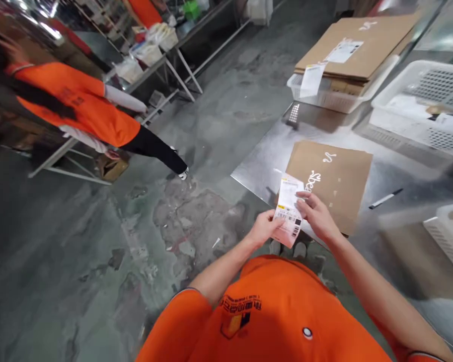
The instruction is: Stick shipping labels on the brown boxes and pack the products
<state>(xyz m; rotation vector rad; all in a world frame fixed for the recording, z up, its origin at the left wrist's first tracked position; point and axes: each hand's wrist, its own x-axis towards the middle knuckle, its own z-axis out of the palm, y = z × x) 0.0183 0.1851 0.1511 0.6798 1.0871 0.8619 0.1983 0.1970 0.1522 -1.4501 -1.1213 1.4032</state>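
Between my hands, in front of my waist, is a white printed shipping label (289, 213) with barcodes and small yellow marks. My left hand (263, 227) grips its lower left side, thumb on top. On the label's right edge, the fingers of my right hand (316, 213) are closed on the paper. Beneath and beyond the right hand lies a flat brown cardboard piece (343, 186) with white lettering, on the metal table (256, 166). A black-and-white marker pen (385, 199) rests to the right of the cardboard.
A white basket (347, 104) at the table's back holds stacked cardboard (357, 42) with labels on it. Another white basket (396, 120) holds papers; a third container (451, 241) stands at right. To the left, a person in an orange shirt (86, 103) stands near another table (184, 75).
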